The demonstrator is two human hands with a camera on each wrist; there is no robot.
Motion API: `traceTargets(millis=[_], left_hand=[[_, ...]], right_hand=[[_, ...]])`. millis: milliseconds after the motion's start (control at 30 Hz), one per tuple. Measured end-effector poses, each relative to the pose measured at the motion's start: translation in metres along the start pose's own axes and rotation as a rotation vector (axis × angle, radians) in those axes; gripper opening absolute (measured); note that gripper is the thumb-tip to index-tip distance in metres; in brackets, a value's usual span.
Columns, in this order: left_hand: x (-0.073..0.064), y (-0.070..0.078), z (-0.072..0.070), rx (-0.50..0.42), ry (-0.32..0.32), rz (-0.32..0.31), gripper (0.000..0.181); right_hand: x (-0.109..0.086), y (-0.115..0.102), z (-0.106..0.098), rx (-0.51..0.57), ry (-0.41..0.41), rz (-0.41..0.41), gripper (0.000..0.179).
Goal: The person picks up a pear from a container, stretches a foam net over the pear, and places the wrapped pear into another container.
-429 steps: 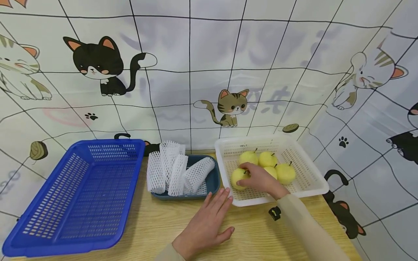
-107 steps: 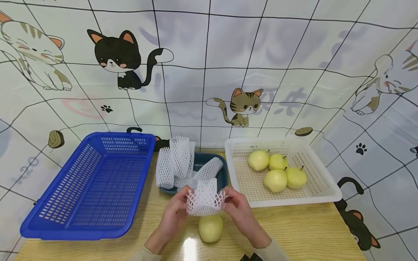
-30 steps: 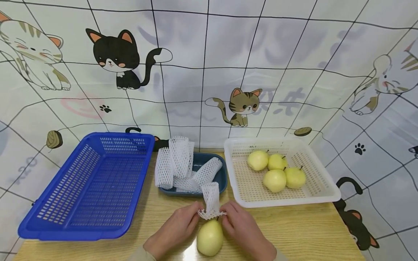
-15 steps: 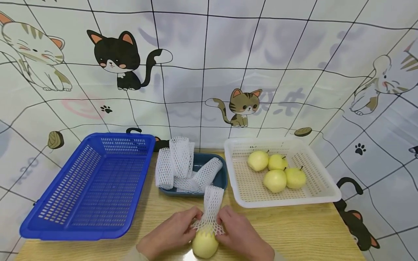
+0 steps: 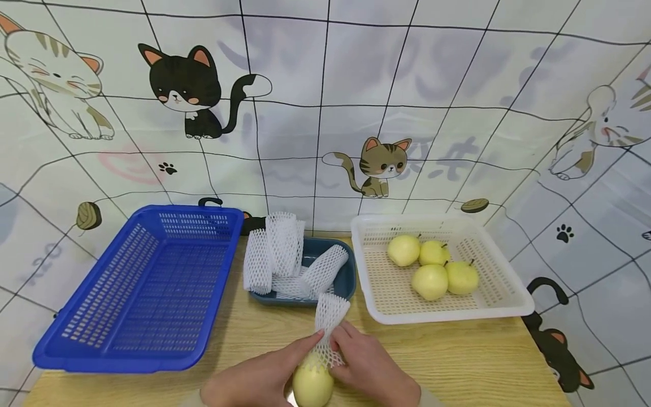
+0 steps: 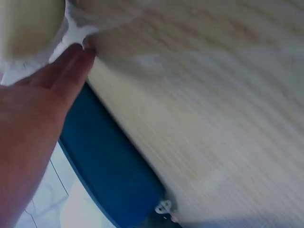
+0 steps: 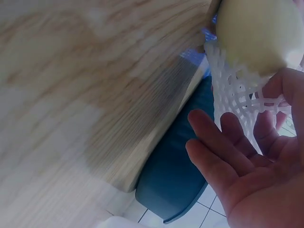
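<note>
A yellow-green apple (image 5: pixel 312 385) stands on the table at the front in the head view. A white foam net sleeve (image 5: pixel 331 312) covers its top, the rest standing up as a narrow tube. My left hand (image 5: pixel 259 376) holds the apple from the left, fingers reaching up to the net; its far fingers are hidden in the head view. My right hand (image 5: pixel 373 364) pinches the net's lower edge on the right. In the right wrist view, thumb and index finger grip the mesh (image 7: pixel 237 92) under the apple (image 7: pixel 259 35), the other fingers spread loosely.
Behind the hands, a dark teal tray (image 5: pixel 285 301) holds several more foam nets (image 5: pixel 285 246). To the right, a white basket (image 5: pixel 452 315) holds several apples (image 5: pixel 430 281). A blue basket (image 5: pixel 173 294) stands left. A cat-print curtain (image 5: pixel 305 141) hangs behind.
The stretched net has come down from above the apple onto its top. The left hand has shifted from the net's edge to the apple's side. Apple and hands have moved slightly left and nearer.
</note>
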State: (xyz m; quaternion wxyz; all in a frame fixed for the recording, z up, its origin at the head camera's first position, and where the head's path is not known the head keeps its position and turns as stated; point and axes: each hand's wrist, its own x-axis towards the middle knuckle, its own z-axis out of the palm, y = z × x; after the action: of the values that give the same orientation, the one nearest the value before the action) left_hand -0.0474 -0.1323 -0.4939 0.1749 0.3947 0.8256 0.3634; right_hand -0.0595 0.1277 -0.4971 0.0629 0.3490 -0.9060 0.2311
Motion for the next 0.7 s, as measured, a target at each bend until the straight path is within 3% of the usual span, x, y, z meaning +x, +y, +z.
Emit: traceTargets(millis=[133,467,700], left_hand=[[0.002,0.003,0.004,0.093,0.055,0.024,0.11],[0.004,-0.003,0.01,0.071,0.117,-0.003,0.098],[0.003,-0.006,0.021,0.074,0.187,0.022,0.092]], right_hand=[[0.001,0.001,0.0,0.034,-0.018,-0.017,0.034],[-0.003,0.004,-0.01,0.166,-0.147,-0.038,0.028],[-0.015,0.003,-0.006,0.192,-0.065,-0.041,0.039]])
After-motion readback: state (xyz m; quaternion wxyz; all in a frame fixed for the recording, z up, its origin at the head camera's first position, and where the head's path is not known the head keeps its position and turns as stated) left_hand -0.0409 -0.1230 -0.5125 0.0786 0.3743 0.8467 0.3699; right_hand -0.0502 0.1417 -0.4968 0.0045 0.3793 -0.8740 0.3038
